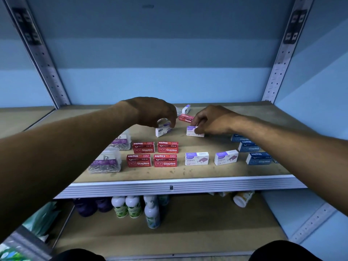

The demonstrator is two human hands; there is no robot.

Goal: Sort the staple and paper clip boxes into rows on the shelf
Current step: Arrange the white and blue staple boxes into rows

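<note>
On the wooden shelf [216,172] my left hand [152,112] pinches a white-and-purple staple box [163,131] from above, behind the red rows. My right hand [211,119] grips another white staple box [192,131] that rests on the board. Several red staple boxes [154,154] stand in two rows in front. Two white staple boxes [196,158] [226,157] sit at the front, blue staple boxes [259,158] to their right. Two clear paper clip boxes [106,162] [122,142] stand at the left. Loose at the back lie a red box [186,118] and a white box [186,109].
Perforated metal uprights [47,68] [282,59] frame the shelf at both back corners. The metal front lip [169,186] runs below the boxes. On the lower shelf stand several bottles [130,206], and a jar [243,198] lies tipped.
</note>
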